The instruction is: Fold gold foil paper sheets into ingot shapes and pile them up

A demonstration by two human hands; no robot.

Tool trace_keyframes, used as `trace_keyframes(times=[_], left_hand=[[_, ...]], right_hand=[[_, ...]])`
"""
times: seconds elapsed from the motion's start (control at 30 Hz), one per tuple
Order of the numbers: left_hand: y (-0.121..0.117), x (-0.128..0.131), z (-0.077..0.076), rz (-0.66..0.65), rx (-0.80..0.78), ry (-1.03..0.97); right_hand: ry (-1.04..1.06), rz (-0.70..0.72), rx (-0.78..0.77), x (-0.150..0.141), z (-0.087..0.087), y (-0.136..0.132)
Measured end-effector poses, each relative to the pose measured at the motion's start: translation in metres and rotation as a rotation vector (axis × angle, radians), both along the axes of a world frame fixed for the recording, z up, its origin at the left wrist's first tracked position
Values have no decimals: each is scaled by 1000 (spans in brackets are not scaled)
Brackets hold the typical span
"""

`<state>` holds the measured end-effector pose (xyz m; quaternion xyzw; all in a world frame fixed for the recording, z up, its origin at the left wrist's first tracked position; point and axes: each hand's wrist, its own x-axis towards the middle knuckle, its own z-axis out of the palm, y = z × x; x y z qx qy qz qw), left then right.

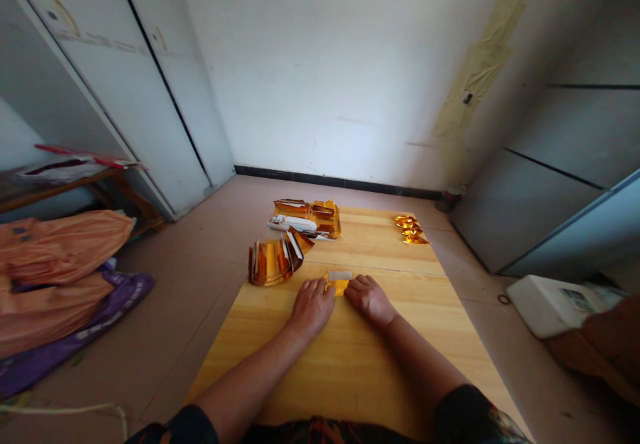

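Observation:
A small sheet of gold foil paper (339, 287) with a whitish strip along its far edge lies on the wooden table (350, 364). My left hand (313, 305) grips its left end, the fingers curled and pressed together. At the right end my right hand (369, 299) closes on the same sheet, knuckles up. Beyond my left hand stands a curved stack of gold foil sheets (273, 262). Farther back is a second bundle of gold foil sheets (325, 217) with white edges. Several folded gold foil pieces (411, 229) sit at the table's far right corner.
Pale cabinets (150, 64) rise at the left, near orange bags (60, 251) and a purple bag (120, 304) on the floor. On the right are a grey cabinet (540, 184), a white foam box (543, 305) and a brown carton (600, 344). A white wall (325, 84) stands behind the table.

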<state>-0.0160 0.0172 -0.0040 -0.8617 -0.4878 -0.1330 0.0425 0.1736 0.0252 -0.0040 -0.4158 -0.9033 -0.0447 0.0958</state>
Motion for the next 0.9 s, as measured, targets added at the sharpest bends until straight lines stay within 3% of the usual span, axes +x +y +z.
trace_keyframes(times=[0.37, 0.6, 0.9], left_hand=[[3, 5, 4, 41, -3, 1], [2, 4, -1, 38, 37, 3], [1, -3, -12, 0, 122, -20]], right_hand=[[-63, 43, 72, -4, -2, -1], [-84, 40, 86, -5, 3, 0], [167, -26, 29, 1, -10, 4]])
